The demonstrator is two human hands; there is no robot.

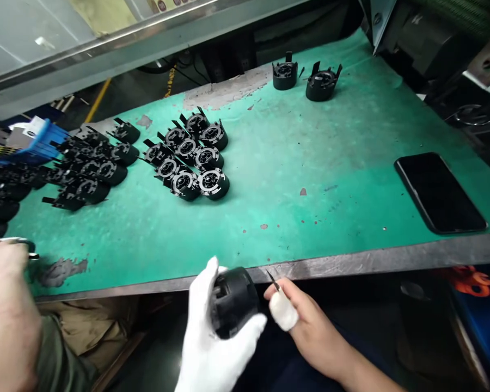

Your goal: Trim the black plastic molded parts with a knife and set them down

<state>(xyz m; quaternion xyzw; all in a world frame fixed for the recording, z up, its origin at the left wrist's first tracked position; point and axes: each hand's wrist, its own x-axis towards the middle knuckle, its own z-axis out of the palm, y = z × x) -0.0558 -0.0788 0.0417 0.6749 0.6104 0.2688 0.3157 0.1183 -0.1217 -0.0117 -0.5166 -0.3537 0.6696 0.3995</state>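
Past our grip and off to both sides runs the bench (269,163), green on top and worn through to grey in a few patches. A metal rail (147,46) crosses over beyond its far side. Left of our grip, somebody else's arm (10,316) comes in pretty blurred, a green sleeve (61,351) beside it. Up past that, far left, we've got a blue bin (47,139) behind the left batch (90,188) of black parts. Nearer to straight ahead, still left of us, sits the middle batch (188,148), packed side by side with the ring faces up.

As for us: our left hand (208,351), in a white glove, is curled firmly around the housing (239,302), fingers and thumb spread to its width. So that housing is right in our grip, tilted, by the bench's near edge. Our right hand (306,316) is just beside it, bare except for a white cover (283,311) on one digit. Well right of our grip a phone (441,193) lies flat, dark screen up. Far ahead and right, two more parts (322,84) stand apart from the batches. Smallest is the pick (273,279), pinched in our right fingertips, its dark point near the housing but apart from it; we can't tell exactly what tool it is.
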